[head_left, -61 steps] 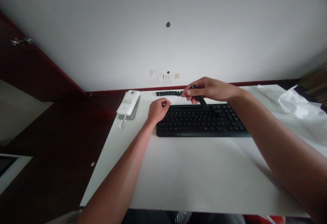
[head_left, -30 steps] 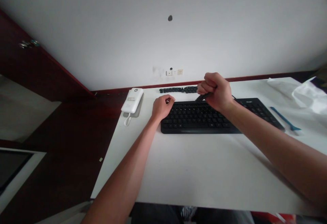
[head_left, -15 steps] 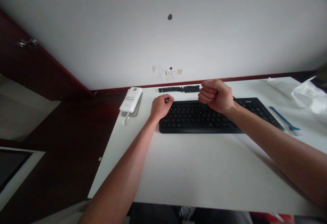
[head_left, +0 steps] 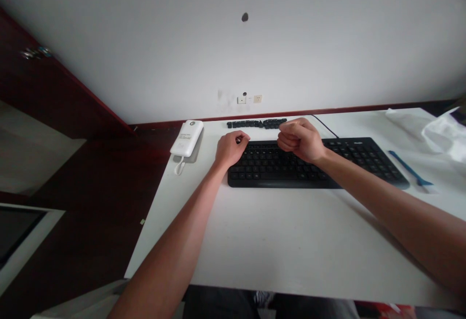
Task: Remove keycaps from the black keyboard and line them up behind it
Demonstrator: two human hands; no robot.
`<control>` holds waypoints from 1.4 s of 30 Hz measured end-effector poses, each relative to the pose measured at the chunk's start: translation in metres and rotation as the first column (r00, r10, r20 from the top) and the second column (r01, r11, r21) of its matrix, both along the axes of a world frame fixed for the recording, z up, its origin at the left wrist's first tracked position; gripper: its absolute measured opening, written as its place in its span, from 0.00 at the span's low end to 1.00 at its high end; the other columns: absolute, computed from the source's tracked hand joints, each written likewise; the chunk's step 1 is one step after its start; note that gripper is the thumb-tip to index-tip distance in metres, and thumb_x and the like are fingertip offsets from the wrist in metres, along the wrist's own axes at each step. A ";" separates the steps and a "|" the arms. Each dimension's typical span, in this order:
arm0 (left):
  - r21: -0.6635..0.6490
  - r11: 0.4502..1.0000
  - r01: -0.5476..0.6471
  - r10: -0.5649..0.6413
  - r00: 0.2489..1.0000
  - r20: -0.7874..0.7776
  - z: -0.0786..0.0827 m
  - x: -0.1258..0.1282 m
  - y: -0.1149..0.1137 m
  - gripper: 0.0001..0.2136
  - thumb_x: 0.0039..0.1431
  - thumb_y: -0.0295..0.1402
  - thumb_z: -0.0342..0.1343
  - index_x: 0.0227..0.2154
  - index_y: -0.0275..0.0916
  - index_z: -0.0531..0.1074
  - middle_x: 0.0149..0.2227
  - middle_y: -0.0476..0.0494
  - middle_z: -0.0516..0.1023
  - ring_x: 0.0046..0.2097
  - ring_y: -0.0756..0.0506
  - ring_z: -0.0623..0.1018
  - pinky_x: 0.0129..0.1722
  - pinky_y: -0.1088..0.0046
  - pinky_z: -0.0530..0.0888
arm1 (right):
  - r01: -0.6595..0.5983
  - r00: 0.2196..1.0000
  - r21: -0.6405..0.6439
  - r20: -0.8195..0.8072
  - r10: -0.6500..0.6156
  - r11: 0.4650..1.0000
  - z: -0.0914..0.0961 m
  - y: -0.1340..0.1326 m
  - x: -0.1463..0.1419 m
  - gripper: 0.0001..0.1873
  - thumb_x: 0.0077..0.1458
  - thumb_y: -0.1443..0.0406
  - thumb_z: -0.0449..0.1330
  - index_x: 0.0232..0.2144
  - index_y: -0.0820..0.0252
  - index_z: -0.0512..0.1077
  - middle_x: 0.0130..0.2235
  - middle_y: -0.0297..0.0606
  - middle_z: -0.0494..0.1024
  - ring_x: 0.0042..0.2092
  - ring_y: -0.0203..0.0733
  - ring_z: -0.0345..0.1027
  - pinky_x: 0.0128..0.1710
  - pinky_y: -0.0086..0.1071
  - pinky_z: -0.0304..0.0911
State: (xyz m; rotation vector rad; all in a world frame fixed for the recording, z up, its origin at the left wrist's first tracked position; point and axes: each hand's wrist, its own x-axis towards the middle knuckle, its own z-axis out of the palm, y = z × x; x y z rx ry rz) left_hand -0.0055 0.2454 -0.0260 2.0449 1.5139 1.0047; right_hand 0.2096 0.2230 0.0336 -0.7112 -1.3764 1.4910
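Note:
A black keyboard [head_left: 269,183] lies on the white table. My left hand [head_left: 231,149] is closed at its upper left corner, the fingers curled against the edge and partly hidden. Over the middle of the keys hovers my right hand [head_left: 302,140], its fingers curled in tightly; what they hold, if anything, is hidden behind them. Behind the keyboard, a row of loose black keycaps [head_left: 247,124] lies near the table's far edge.
A white power bank [head_left: 187,138] with a short looped cable rests at the table's left edge. Right of the keyboard lies a blue pry tool [head_left: 409,167], and beyond it a crumpled white plastic bag [head_left: 442,132]. A black cord [head_left: 325,125] runs from the keyboard's back.
My right hand has shifted slightly left and down over the keys. The left hand stays at the keyboard's corner. The whole view has tilted a little.

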 end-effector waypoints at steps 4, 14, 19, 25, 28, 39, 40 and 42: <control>0.011 1.000 0.010 -0.010 1.000 0.008 -0.002 -0.001 0.001 0.10 0.66 0.32 0.53 0.33 0.44 0.81 0.38 0.50 0.85 0.42 0.45 0.82 0.46 0.69 0.74 | -0.007 1.000 0.011 0.007 0.007 1.000 -0.004 0.001 0.000 0.25 0.55 0.65 0.60 0.14 0.54 0.51 0.16 0.24 0.45 0.17 0.29 0.36 0.19 0.32 0.33; 0.017 1.000 0.000 0.000 1.000 -0.014 -0.004 0.000 0.003 0.10 0.66 0.33 0.53 0.34 0.45 0.81 0.38 0.49 0.85 0.42 0.45 0.82 0.45 0.69 0.74 | -0.018 1.000 0.014 0.001 0.018 1.000 -0.007 0.001 -0.001 0.25 0.55 0.65 0.60 0.14 0.55 0.51 0.15 0.24 0.45 0.17 0.28 0.37 0.19 0.32 0.34; 0.014 1.000 0.000 0.000 1.000 -0.012 -0.003 0.000 0.002 0.10 0.66 0.33 0.54 0.34 0.45 0.81 0.38 0.50 0.85 0.43 0.45 0.82 0.46 0.69 0.74 | -0.033 0.999 0.034 0.003 0.033 0.999 -0.011 0.003 0.000 0.25 0.56 0.64 0.60 0.14 0.55 0.52 0.16 0.24 0.46 0.17 0.28 0.37 0.19 0.31 0.35; 0.001 1.000 -0.014 0.014 1.000 -0.026 -0.002 0.000 0.001 0.10 0.66 0.34 0.54 0.34 0.45 0.81 0.38 0.50 0.85 0.42 0.44 0.82 0.46 0.69 0.74 | -0.020 1.000 0.046 -0.001 0.020 0.999 -0.013 0.002 0.001 0.25 0.56 0.64 0.60 0.14 0.55 0.52 0.16 0.24 0.47 0.18 0.28 0.37 0.19 0.31 0.35; -0.001 1.000 -0.010 0.010 1.000 -0.027 -0.002 0.000 0.000 0.10 0.66 0.34 0.54 0.34 0.45 0.81 0.38 0.49 0.85 0.43 0.44 0.82 0.46 0.69 0.74 | -0.006 1.000 0.053 0.019 0.005 0.999 -0.014 0.002 0.001 0.25 0.56 0.63 0.61 0.14 0.55 0.52 0.16 0.25 0.48 0.18 0.29 0.38 0.19 0.31 0.36; -0.022 1.000 -0.016 0.015 0.999 -0.041 0.000 0.001 0.000 0.11 0.66 0.34 0.53 0.34 0.45 0.81 0.39 0.49 0.85 0.44 0.44 0.82 0.48 0.69 0.74 | 0.033 0.999 0.061 0.016 -0.034 0.998 -0.012 0.001 -0.002 0.26 0.54 0.63 0.62 0.13 0.55 0.52 0.16 0.25 0.47 0.18 0.29 0.38 0.18 0.31 0.35; -0.023 1.000 -0.016 0.015 0.999 -0.042 0.000 0.002 0.000 0.11 0.66 0.34 0.54 0.34 0.45 0.81 0.39 0.49 0.85 0.43 0.44 0.82 0.48 0.68 0.74 | 0.036 0.999 0.061 0.013 -0.037 0.998 -0.013 0.001 -0.003 0.26 0.54 0.63 0.61 0.13 0.55 0.52 0.16 0.25 0.47 0.18 0.29 0.37 0.18 0.31 0.35; -0.023 0.999 -0.022 0.021 0.999 -0.047 0.000 0.002 0.000 0.11 0.66 0.34 0.54 0.34 0.45 0.82 0.39 0.49 0.85 0.43 0.44 0.82 0.48 0.68 0.74 | 0.036 0.999 0.062 0.011 -0.037 0.997 -0.015 0.001 -0.003 0.26 0.54 0.64 0.61 0.13 0.55 0.52 0.16 0.25 0.47 0.18 0.28 0.38 0.18 0.31 0.35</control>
